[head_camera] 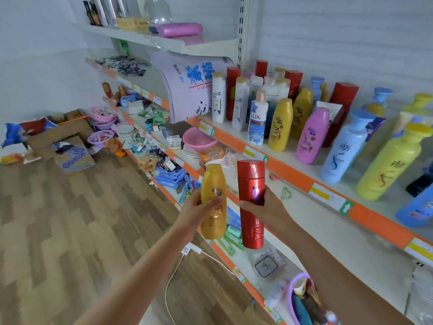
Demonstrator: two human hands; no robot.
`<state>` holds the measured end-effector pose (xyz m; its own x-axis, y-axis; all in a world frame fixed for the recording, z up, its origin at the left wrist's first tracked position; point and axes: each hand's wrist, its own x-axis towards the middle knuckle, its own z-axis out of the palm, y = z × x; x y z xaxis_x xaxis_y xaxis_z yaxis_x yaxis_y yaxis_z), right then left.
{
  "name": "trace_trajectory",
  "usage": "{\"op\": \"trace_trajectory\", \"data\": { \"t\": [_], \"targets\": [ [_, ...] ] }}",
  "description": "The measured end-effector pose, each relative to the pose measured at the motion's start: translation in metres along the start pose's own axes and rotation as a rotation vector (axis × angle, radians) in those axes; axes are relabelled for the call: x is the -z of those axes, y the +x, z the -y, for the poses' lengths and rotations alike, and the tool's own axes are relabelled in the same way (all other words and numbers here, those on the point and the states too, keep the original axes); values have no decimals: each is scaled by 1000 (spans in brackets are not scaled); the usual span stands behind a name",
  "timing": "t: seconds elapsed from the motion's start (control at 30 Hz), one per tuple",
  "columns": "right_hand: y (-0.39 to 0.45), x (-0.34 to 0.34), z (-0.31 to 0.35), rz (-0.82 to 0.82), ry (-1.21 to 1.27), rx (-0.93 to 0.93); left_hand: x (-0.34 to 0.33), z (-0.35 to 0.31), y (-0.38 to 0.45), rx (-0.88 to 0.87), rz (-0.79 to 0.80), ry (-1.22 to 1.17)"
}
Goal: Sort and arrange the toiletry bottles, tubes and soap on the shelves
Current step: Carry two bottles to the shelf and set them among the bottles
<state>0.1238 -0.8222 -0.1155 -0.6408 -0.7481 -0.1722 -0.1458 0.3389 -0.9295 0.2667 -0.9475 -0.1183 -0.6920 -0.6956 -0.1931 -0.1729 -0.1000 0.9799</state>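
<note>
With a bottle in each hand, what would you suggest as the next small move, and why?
Probably lift the red bottle in the right hand up to the shelf beside the red bottles at the back: like colours already stand grouped there. The left hand holds the yellow bottle.

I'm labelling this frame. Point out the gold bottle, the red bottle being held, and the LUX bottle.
gold bottle (213, 184): head view, upper body above the fingers.
red bottle (251, 177): head view, upper body.
LUX bottle (257, 119): head view, front label.

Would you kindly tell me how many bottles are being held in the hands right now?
2. A yellow bottle is in the left hand, and a red bottle is in the right hand. No other held bottle shows.
</note>
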Motion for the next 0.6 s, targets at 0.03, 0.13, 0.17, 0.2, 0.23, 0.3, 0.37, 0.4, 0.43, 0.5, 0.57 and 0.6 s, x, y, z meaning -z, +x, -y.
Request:
{"op": "trace_trajectory", "data": {
  "t": [0.03,0.13,0.17,0.2,0.23,0.3,0.37,0.4,0.43,0.5,0.57,0.6],
  "targets": [
    [10,-4,3,-1,-3,-1,5,-2,10,-3,5,2],
    [39,-17,15,-9,-11,2,23,-10,41,-9,25,3],
    [50,-22,19,-23,-8,0,30,-12,54,-8,40,3],
    [60,-28,22,-44,-6,-3,38,-14,65,-6,59,6],
    [70,-34,26,-63,-7,-4,47,-17,76,-5,78,8],
    [90,-48,35,-90,-9,-6,64,-24,97,-3,108,14],
    [108,-62,43,-109,4,-18,81,-29,118,-1,131,28],
    [115,-69,45,-120,13,-26,89,-31,127,1,142,31],
    [122,-76,45,-134,21,-35,97,-32,137,-1,153,39],
    [132,-86,50,-162,34,-45,108,-36,155,-10,177,47],
    [139,-89,54,-183,42,-58,113,-38,172,-11,198,40],
    [143,-88,57,-193,46,-58,114,-39,180,-13,210,35]
  ]
}}
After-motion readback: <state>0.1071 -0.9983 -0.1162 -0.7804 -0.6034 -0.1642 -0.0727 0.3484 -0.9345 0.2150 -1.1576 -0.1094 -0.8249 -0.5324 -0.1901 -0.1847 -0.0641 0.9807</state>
